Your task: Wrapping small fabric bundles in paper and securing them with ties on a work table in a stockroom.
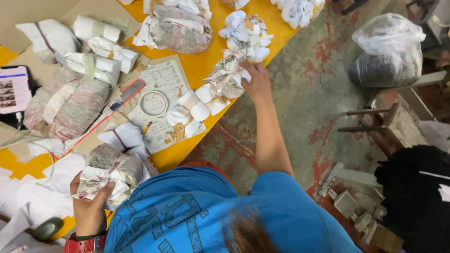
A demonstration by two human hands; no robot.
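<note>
1. Your left hand (89, 206) is closed on a tied bundle (110, 173) of rolled cloth or paper scraps, held close to your chest at the near edge of the yellow counter (206, 61).
2. Your right hand (255, 82) is stretched far out and grips a second bundle (227, 75) by its end. That one sits right at the counter's edge, with a white-tufted bundle (246, 30) touching it just beyond.
3. Risk: the second bundle could, in my judgement, slide off the edge to the floor (300, 93) if your grip is only on loose flaps, since it lies so close to the drop.
4. Pulling it toward you may drag the small white rolls (192, 110) lying just to the left of your right hand, which also sit at the edge.
5. The left-hand bundle looks loosely bound; squeezing only one end could let scraps slip out.
6. Between your hands lie a printed sheet (164, 84), a tape ring (153, 103) and a ruler (126, 93); a sweep across could knock them.
7. A phone (14, 89) rests well beyond your left hand.
</note>
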